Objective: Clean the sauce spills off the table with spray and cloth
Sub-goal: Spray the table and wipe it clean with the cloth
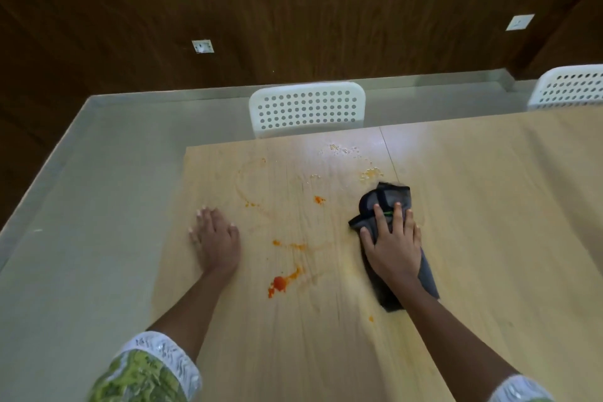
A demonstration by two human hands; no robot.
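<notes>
Mid-wipe. Right hand (393, 240) lies flat on the dark grey cloth (390, 206), fingers spread and straight, pressing it onto the wooden table (489, 206); palm load rather than a pinch, likely to keep the whole cloth face in contact. The cloth is bunched at its far end and trails back under the wrist, sitting right of the main mess. Left hand (215, 235) is empty, released, palm down near the table's left edge, probably bracing the body while the other arm reaches. Sauce remaining: a red-orange blob with smear (280, 283) between the two forearms, thinner streaks (290, 245) above it, small spots (319, 199) further out, a fleck (371, 319) by the right forearm. Wet droplets and foam (370, 172) just beyond the cloth look like spray residue. A faint ring-shaped smear (248, 179) lies toward the far left. Spray bottle not in view. Judgement: partly done, and the worst spot isn't reached yet; the cloth needs to sweep left. Risk: spreading sauce thin instead of lifting it. A white perforated chair (306, 106) stands at the far edge.
</notes>
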